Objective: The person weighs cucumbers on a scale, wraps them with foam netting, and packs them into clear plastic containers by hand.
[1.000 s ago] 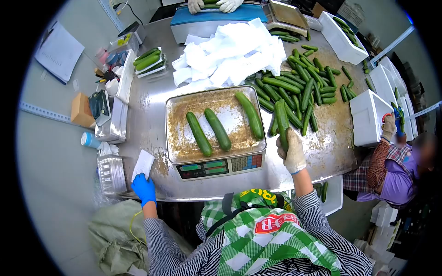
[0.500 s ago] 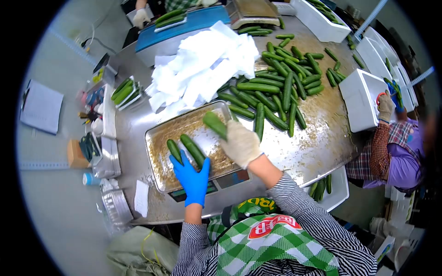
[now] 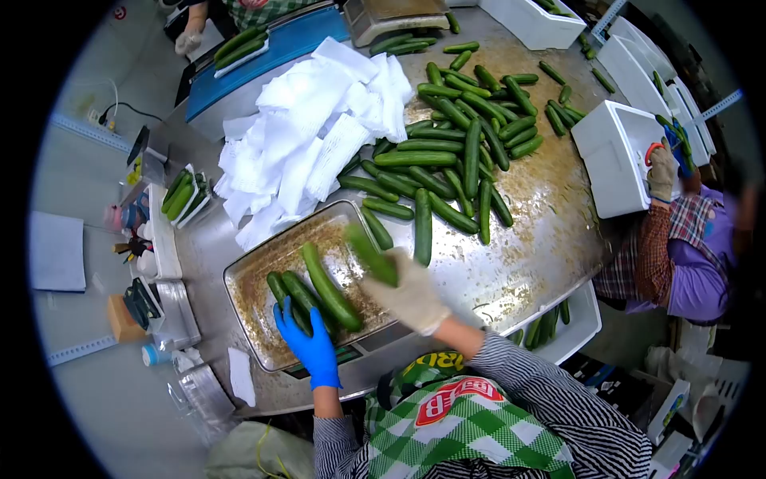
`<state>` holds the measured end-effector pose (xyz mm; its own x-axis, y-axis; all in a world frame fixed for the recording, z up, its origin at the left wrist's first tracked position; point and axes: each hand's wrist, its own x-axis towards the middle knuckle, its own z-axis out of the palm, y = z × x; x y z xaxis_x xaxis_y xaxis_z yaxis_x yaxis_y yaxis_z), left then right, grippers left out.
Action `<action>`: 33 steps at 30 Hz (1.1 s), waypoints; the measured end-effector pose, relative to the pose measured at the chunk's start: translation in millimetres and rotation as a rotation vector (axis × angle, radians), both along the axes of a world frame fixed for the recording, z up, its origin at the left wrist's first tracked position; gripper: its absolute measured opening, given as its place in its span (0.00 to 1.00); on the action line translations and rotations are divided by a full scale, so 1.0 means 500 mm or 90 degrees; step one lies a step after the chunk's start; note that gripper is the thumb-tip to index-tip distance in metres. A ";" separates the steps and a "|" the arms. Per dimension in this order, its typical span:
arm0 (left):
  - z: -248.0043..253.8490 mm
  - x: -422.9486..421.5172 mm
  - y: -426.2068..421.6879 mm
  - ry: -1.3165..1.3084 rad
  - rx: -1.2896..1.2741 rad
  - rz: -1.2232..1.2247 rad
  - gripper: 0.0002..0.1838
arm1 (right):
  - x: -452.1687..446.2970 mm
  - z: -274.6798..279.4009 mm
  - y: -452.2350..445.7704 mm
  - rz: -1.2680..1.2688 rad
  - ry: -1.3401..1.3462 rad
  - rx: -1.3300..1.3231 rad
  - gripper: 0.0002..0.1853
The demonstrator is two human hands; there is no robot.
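Observation:
My right hand (image 3: 407, 294), in a white knit glove, grips a cucumber (image 3: 369, 254) above the right side of a metal tray (image 3: 236, 281); both are smeared by motion. My left hand (image 3: 309, 347), in a blue glove, rests at the tray's near left part. Its fingers are spread on either side of the lower end of the leftmost cucumber (image 3: 279, 289). Beside that one lie a second cucumber (image 3: 299, 291) and a longer, curved cucumber (image 3: 327, 287). Part of the leftmost cucumber is hidden under my fingers.
Beyond the tray is a heap of cucumbers (image 3: 471, 144), with crumpled white netting-like sheets (image 3: 311, 120) left of it. Packed cucumbers (image 3: 182, 195) stand at the left. A co-worker's gloved hand (image 3: 661, 172) is at a white foam box (image 3: 594, 144); another person is at the far side.
A third cucumber now lies in the tray, and my right hand holds another one over it. My left hand has drawn in around the leftmost cucumber. The whole view has shifted.

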<state>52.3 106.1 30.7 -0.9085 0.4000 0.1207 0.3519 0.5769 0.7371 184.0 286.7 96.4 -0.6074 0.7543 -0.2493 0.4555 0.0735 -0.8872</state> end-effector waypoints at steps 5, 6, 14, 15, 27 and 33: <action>0.026 0.000 -0.001 -0.014 -0.002 -0.020 0.32 | 0.048 -0.115 0.093 -0.267 -0.067 0.123 0.26; 0.030 0.003 0.000 -0.011 -0.012 -0.010 0.33 | 0.050 -0.155 0.103 -0.239 -0.158 0.088 0.28; 0.077 -0.013 -0.085 -0.037 0.081 0.106 0.23 | 0.086 -0.180 0.124 -0.229 0.086 -0.166 0.25; 0.081 -0.011 -0.099 -0.062 0.086 0.121 0.23 | 0.093 -0.151 0.122 -0.226 0.084 -0.209 0.24; 0.077 0.061 -0.038 -0.068 -0.250 -0.075 0.38 | -0.026 0.015 -0.009 0.072 -0.023 -0.003 0.27; 0.105 0.049 -0.110 -0.564 0.302 0.078 0.23 | 0.061 0.039 0.006 -0.047 0.058 -0.210 0.19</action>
